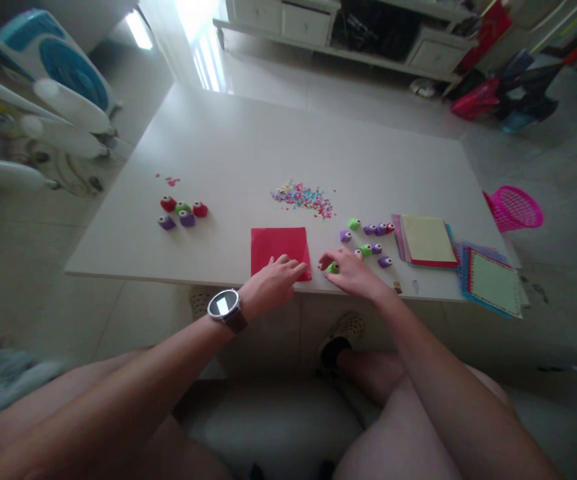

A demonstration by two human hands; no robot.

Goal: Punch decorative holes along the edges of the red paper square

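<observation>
A square sheet of red paper (pixel 278 247) lies near the table's front edge. My left hand (pixel 281 270) rests on its lower right part, fingers lying over the sheet and pressing it to the table; a watch is on that wrist. Just right of the paper, my right hand (pixel 351 272) has its fingers around a small green paper punch (pixel 332 268), held low at the tabletop. Beyond this hand stand several more punches in purple, green and red, among them a purple punch (pixel 385 262) and a green punch (pixel 355 223).
Punched paper confetti (pixel 305 197) is scattered mid-table. Another group of punches, including a red punch (pixel 200 209), stands at the left beside a few red bits (pixel 172 181). Two paper stacks, one yellow-topped (pixel 429 239) and one green-topped (pixel 494 281), lie right, near a pink basket (pixel 517 208).
</observation>
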